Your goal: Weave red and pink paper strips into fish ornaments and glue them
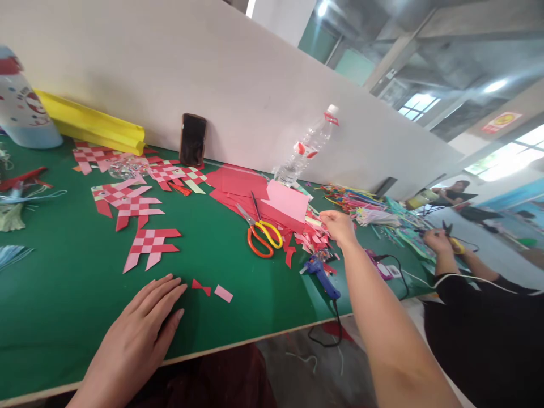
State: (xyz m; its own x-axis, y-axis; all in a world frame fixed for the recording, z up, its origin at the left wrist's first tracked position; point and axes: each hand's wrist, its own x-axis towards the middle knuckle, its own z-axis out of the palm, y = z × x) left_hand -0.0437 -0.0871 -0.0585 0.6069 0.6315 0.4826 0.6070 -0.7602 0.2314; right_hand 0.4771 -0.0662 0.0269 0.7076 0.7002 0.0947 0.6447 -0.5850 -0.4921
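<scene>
My left hand (144, 320) lies flat on the green tabletop, palm down, holding nothing. Just right of its fingertips are a small red bow-shaped paper piece (201, 287) and a pink paper rectangle (223, 293). A woven red-and-pink paper fish (151, 243) rests above that hand. My right hand (339, 225) is at the pile of red and pink paper scraps (314, 241), its fingertips pinched at the end of a pale paper strip (313, 221). Below it sits a blue glue gun (322, 276). To its left lie scissors (262, 237) with orange and yellow handles.
More woven paper fish (127, 201), a phone (192, 140), a yellow folded piece (91, 122) and a plastic bottle (308, 144) line the white partition (238, 85). Red paper sheets (242, 184) lie mid-table. At right, a co-worker's hand (438, 241) is near dark scissors (447, 229).
</scene>
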